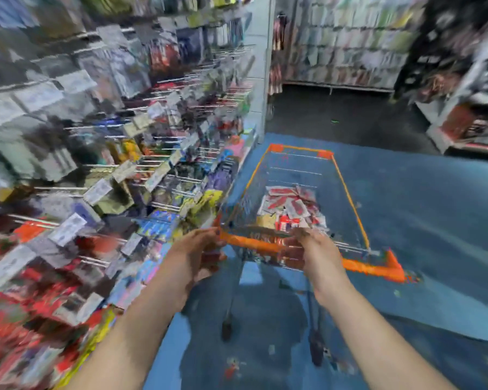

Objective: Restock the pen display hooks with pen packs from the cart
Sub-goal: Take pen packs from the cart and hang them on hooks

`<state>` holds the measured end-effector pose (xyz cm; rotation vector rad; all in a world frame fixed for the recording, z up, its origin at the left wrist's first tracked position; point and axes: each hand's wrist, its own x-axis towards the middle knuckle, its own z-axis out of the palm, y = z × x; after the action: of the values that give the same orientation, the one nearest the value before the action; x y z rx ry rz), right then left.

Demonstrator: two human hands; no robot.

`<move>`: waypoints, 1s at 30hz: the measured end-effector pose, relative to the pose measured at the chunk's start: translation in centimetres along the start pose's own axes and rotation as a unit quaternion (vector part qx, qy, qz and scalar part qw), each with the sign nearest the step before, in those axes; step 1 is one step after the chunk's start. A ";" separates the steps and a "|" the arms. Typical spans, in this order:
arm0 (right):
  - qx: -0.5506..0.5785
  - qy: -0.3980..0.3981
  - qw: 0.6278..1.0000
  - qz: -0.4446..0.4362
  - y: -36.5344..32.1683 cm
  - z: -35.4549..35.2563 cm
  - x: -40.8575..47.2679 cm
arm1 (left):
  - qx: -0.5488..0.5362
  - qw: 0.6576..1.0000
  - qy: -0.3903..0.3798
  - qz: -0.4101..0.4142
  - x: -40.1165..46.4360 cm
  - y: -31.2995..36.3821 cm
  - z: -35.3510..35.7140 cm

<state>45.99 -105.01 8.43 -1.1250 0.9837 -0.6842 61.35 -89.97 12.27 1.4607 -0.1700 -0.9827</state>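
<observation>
A wire shopping cart [347, 187] with orange trim stands on the blue floor ahead of me. Red-and-white pen packs [290, 206] lie piled in its basket. My left hand [200, 249] and my right hand [310, 249] are both at the orange handle bar [254, 243]. Their fingers seem to curl round the bar, though the frame is heavily blurred. The pen display hooks [164, 164] fill the wall on my left. Hanging packs and price tags crowd most of the hooks.
The cart's left side runs close along the display. An open aisle of blue floor [423, 209] stretches to the right. More shelving [350, 40] stands at the far end, and a rack [468, 108] sits at the right edge.
</observation>
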 end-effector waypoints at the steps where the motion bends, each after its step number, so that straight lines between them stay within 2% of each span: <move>1: -0.003 0.009 1.000 -0.005 -0.3 -0.7 1.0 | -0.006 1.000 -0.006 0.010 0.8 0.4 0.8; 6: 0.031 0.046 0.998 0.012 -1.0 -2.6 5.7 | -0.006 1.000 -0.022 0.019 6.6 1.4 3.4; 13: 0.000 0.126 0.992 0.019 -2.0 -4.3 12.5 | 0.013 0.997 -0.082 0.010 16.9 3.0 7.9; 17: -0.001 0.169 0.985 0.032 -2.7 -4.7 16.5 | 0.030 0.993 -0.111 -0.037 22.9 3.5 9.8; 24: -0.019 0.188 0.980 0.063 -2.9 -5.3 23.5 | 0.080 0.985 -0.145 -0.057 29.9 4.4 13.2; 27: -0.012 0.187 0.979 0.078 -2.2 -6.6 26.6 | 0.094 0.977 -0.162 -0.105 33.2 4.5 15.5; 30: -0.025 0.174 0.980 0.091 -1.3 -8.0 30.2 | 0.086 0.980 -0.140 -0.110 36.8 3.1 17.7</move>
<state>51.81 -134.55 -0.08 -0.9612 1.3903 -0.7231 74.18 -127.29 1.29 1.5145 -0.3088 -1.3841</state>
